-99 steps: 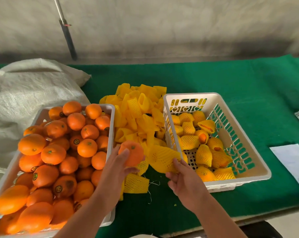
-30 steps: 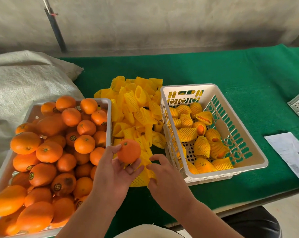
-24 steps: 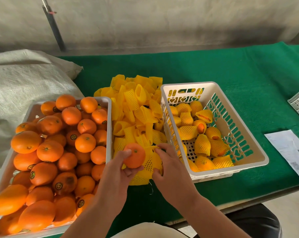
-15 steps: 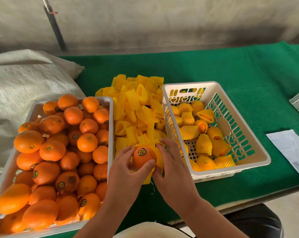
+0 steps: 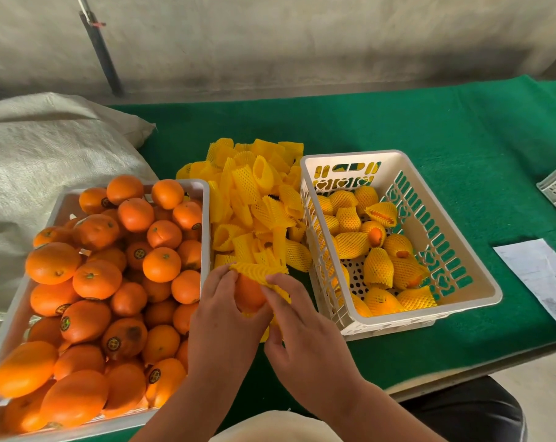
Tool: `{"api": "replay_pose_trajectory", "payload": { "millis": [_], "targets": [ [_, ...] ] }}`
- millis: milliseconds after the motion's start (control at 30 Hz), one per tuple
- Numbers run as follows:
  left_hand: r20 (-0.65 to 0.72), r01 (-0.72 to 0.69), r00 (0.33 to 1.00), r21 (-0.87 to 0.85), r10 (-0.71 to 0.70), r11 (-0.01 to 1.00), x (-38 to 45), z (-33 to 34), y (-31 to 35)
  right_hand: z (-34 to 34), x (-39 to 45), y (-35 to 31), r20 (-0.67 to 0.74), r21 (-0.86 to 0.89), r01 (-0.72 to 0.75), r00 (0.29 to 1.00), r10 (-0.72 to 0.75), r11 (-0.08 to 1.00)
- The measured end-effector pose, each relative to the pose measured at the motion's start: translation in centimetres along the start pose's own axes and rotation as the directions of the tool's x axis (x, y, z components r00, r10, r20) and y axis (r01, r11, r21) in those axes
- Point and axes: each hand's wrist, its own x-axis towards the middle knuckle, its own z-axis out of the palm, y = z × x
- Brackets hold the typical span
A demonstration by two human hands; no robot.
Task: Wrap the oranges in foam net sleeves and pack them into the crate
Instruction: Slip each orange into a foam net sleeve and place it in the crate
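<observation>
1. A round bare orange (image 5: pixel 248 294) sits between both hands, just above the bench's near edge, half inside a yellow foam net sleeve (image 5: pixel 260 272).
2. The left hand (image 5: pixel 225 317) cups the fruit; the right hand (image 5: pixel 297 320) pinches the sleeve's edge. Wrapping looks midway.
3. Next, I judge, the net must be drawn fully over, then carried right to the white slotted plastic crate (image 5: pixel 461 269) of wrapped oranges.
4. Left of the hands: a white tray of bare oranges (image 5: pixel 111 282). Beyond them: loose sleeves (image 5: pixel 254 202).
5. The green-felted bench (image 5: pixel 429 129) meets a grey wall (image 5: pixel 302 36).
</observation>
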Motion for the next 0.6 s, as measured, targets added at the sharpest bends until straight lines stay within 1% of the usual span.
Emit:
{"api": "replay_pose_trajectory", "payload": {
  "millis": [67, 133, 200, 233, 300, 333, 367, 400, 433, 467, 500, 533, 567, 600],
  "targets": [
    [-0.012, -0.003, 1.000, 0.020, 0.003, 1.000, 0.0, 0.0, -0.3, 0.2, -0.3, -0.3, 0.027, 0.005, 0.037, 0.999, -0.037, 0.999],
    [-0.031, -0.037, 0.999, 0.026, 0.038, 0.999, 0.1, -0.1, -0.6, 0.2, -0.5, -0.3, 0.051, 0.020, 0.064, 0.997, -0.065, 0.998],
    [-0.065, -0.075, 0.995, 0.000, 0.075, 0.997, 0.2, -0.2, -1.1, 0.0, -0.7, 0.0, 0.047, 0.078, 0.093, 0.994, -0.097, 0.993],
    [-0.079, -0.081, 0.994, -0.027, 0.079, 0.996, 0.3, -0.3, -1.3, -0.2, -0.9, 0.2, 0.014, 0.134, 0.103, 0.994, -0.106, 0.986],
    [-0.100, -0.079, 0.992, -0.071, 0.071, 0.994, 0.3, -0.6, -1.7, -0.2, -1.4, 0.5, -0.117, 0.271, 0.126, 0.988, -0.097, 0.954],
    [-0.111, -0.082, 0.991, -0.087, 0.072, 0.993, 0.3, -0.7, -1.9, -0.1, -1.6, 0.4, -0.188, 0.344, 0.118, 0.981, -0.055, 0.931],
    [-0.123, -0.096, 0.989, -0.103, 0.083, 0.990, 0.2, -0.8, -2.0, 0.0, -1.6, 0.4, -0.240, 0.419, 0.073, 0.970, 0.033, 0.905],
    [-0.142, -0.126, 0.984, -0.113, 0.109, 0.986, 0.2, -1.0, -2.0, -0.1, -1.4, 0.3, -0.263, 0.497, -0.016, 0.950, 0.168, 0.867],
    [-0.164, -0.168, 0.975, -0.117, 0.148, 0.979, 0.1, -1.1, -2.0, -0.3, -0.9, 0.1, -0.230, 0.579, -0.140, 0.917, 0.326, 0.803],
    [-0.183, -0.215, 0.964, -0.117, 0.191, 0.970, 0.0, -1.3, -1.9, -0.7, -0.2, 0.0, -0.128, 0.663, -0.268, 0.879, 0.459, 0.699],
    [-0.195, -0.256, 0.953, -0.117, 0.230, 0.960, -0.1, -1.3, -1.7, -1.0, 0.5, 0.1, 0.021, 0.736, -0.378, 0.842, 0.539, 0.562],
    [-0.199, -0.286, 0.945, -0.119, 0.260, 0.951, -0.2, -1.4, -1.5, -1.3, 1.2, 0.4, 0.188, 0.797, -0.453, 0.815, 0.548, 0.401],
    [-0.195, -0.306, 0.940, -0.120, 0.280, 0.945, -0.3, -1.4, -1.2, -1.5, 1.7, 0.7, 0.333, 0.833, -0.497, 0.801, 0.498, 0.243],
    [-0.184, -0.318, 0.938, -0.121, 0.294, 0.940, -0.5, -1.5, -0.9, -1.7, 1.9, 0.7, 0.428, 0.849, -0.516, 0.801, 0.419, 0.119]
  ]
}}
